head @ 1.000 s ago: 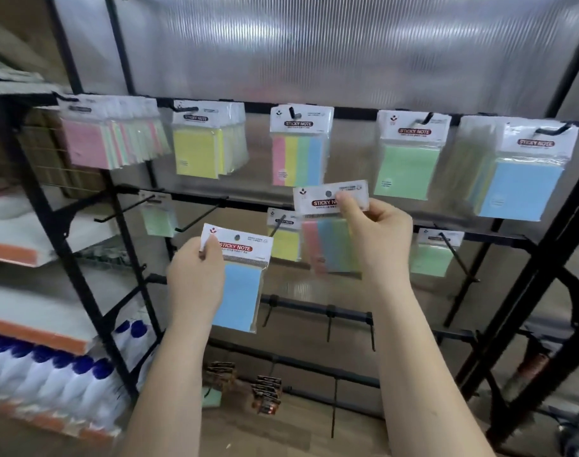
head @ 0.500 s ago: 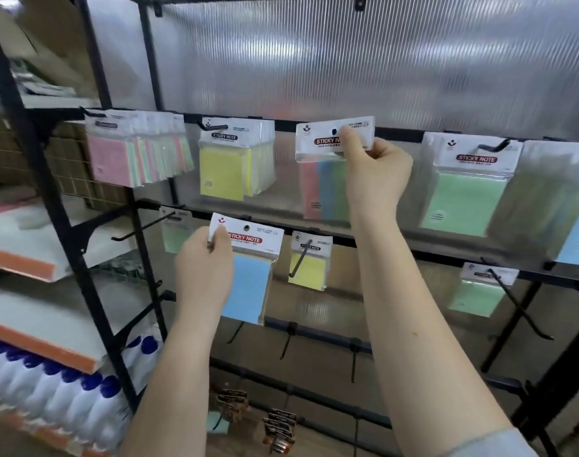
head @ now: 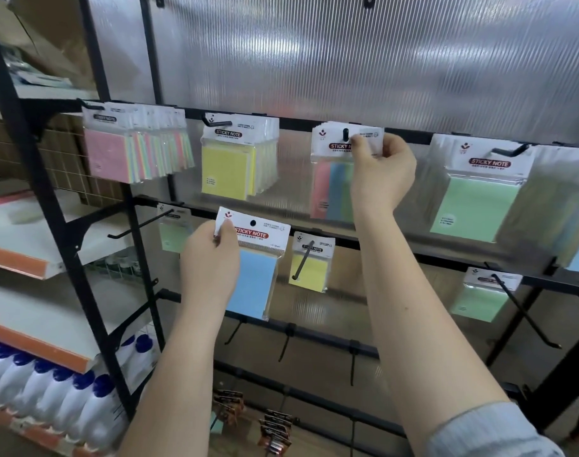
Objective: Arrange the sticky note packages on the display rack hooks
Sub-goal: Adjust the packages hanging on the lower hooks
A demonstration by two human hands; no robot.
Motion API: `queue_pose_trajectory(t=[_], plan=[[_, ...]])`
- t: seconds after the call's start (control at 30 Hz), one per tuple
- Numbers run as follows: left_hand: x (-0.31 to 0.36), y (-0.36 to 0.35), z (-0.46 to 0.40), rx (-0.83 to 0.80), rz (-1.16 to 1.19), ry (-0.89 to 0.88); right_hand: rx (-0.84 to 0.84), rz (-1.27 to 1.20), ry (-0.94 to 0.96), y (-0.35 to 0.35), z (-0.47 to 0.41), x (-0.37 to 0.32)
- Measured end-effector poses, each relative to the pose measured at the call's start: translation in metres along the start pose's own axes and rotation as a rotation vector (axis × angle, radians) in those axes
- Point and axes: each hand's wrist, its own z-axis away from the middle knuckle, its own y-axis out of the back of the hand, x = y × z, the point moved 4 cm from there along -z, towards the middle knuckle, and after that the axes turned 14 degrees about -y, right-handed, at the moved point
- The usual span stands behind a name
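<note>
A: Where are the hands?

B: The right hand (head: 382, 169) is up at the top rail, thumb and fingers pinching the white header card of a striped sticky note package (head: 334, 179), pink, blue and green. The card's hole sits on the tip of a black hook (head: 346, 135), so the pack hangs just left of the hand, in front of more packs on that hook.

A: And the other?

B: The left hand (head: 210, 258) is lower, in front of the second rail. It grips the top left corner of a blue sticky note package (head: 255, 278), thumb across the card. This one is off any hook; its punched hole is free, and the pack hangs below and right of the hand.

A: What surrounds them?

B: A black metal display rack (head: 413, 136) backed by a ribbed translucent panel (head: 347, 61). Along the top rail: a thick bundle of pink-fronted packs (head: 110, 150) at left, yellow packs (head: 227, 169), then the striped ones, then green packs (head: 476, 209) at right. The second rail has a single yellow pack (head: 309, 268) just right of the blue one, and a green pack (head: 482, 301) farther right. Several lower hooks carry nothing.

A: The room?

B: White shelves with orange edges (head: 24, 265) stand at left, with white bottles with blue caps (head: 67, 400) beneath them.
</note>
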Motion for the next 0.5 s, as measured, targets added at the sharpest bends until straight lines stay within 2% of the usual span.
queue_pose_trajectory(t=[0.27, 0.5], plan=[[0.011, 0.003, 0.014, -0.003, 0.024, -0.013, 0.027, 0.01, -0.019, 0.017, 0.004, 0.009], [0.025, 0.005, 0.042, -0.042, 0.009, -0.018, -0.015, 0.157, -0.119, 0.087, 0.033, 0.047]])
